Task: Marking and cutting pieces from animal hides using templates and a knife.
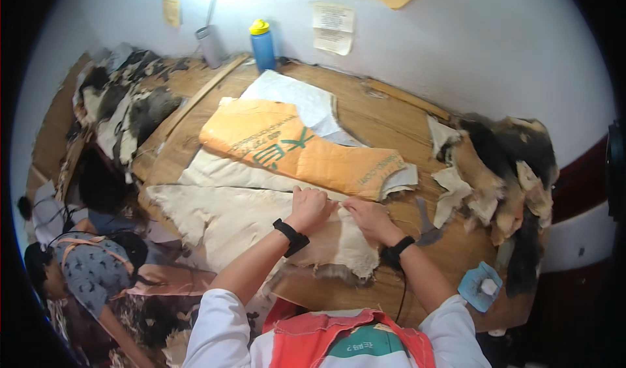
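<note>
A pale, cream hide (241,221) lies skin side up on the wooden table in front of me, with fur showing along its near edge. My left hand (309,209) is closed on the hide's far edge. Close beside it, my right hand (369,218) pinches the same edge, thumb and fingers pressed together. Just beyond my hands, an orange paper pattern (293,149) with green print rests on another cream hide piece (212,170). A white sheet (306,101) shows from under the pattern's far side.
Fur pieces (486,172) are heaped at the right edge, others (124,107) at the far left. A blue bottle (263,50), grey tumbler (208,47) and wooden strip (208,94) stand or lie at the back. Blue wrapping (479,287) holds a white block. Another person (98,264) bends at lower left.
</note>
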The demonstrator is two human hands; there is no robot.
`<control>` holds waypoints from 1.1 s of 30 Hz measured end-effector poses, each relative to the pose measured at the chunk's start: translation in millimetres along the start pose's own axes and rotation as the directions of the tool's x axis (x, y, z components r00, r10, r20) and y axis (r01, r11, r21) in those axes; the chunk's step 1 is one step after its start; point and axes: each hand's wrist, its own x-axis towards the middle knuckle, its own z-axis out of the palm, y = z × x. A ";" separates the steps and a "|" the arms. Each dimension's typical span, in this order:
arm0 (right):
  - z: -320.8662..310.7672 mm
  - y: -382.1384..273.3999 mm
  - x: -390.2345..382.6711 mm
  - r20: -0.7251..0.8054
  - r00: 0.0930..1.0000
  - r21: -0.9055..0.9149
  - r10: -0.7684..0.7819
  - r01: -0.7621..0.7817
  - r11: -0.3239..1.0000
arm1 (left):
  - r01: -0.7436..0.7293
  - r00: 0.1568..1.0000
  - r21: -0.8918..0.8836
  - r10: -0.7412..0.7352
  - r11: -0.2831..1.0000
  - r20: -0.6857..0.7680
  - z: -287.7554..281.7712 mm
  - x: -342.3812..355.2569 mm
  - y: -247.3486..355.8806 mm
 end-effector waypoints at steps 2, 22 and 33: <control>-0.4 -2.7 -1.0 -0.043 0.999 -0.079 -0.015 0.012 0.997 | -0.032 0.990 0.045 0.038 0.998 -0.137 9.3 -6.5 -35.9; 7.2 -28.3 0.4 -0.093 0.994 -0.227 0.054 -0.075 0.971 | 0.354 0.890 -0.047 -0.352 0.934 -0.288 -26.8 -80.6 -237.2; 4.3 -50.3 8.6 -0.086 0.941 -0.234 0.328 -0.339 0.911 | 0.307 0.912 -0.105 -0.324 0.946 -0.254 -55.6 -152.4 -354.0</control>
